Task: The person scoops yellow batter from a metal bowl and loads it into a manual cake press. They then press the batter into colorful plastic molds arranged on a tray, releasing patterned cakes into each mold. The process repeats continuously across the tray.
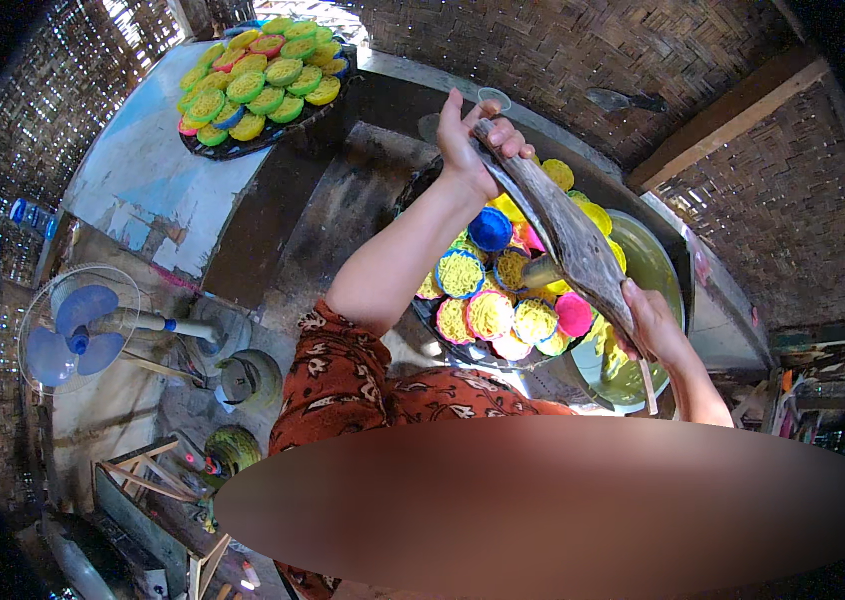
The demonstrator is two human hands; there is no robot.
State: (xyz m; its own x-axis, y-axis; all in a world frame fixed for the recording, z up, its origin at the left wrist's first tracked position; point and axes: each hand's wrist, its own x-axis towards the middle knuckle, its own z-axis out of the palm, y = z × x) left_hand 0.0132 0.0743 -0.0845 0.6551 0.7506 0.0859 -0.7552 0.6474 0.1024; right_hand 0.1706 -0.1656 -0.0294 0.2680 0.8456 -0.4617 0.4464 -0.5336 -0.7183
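My left hand (478,150) grips the upper end of a long weathered wooden tool (568,230), and my right hand (653,325) is closed around its lower end. The tool slants from upper middle to lower right, with a short metal cylinder (543,273) at its middle. Beneath it are cups of yellow strands (461,272) in blue, pink and yellow, crowded on a dark round tray (433,335). A blue cup (490,228) shows no strands. To the right stands an olive-green basin (671,285) with yellow material inside, partly hidden by the tool and my right hand.
A tray of colourful filled cups (253,85) rests on a pale worn ledge (143,190) at upper left. A fan (78,340), a plastic bottle (33,215) and a wooden frame (148,480) are at left. Woven bamboo walls (733,190) surround the work area.
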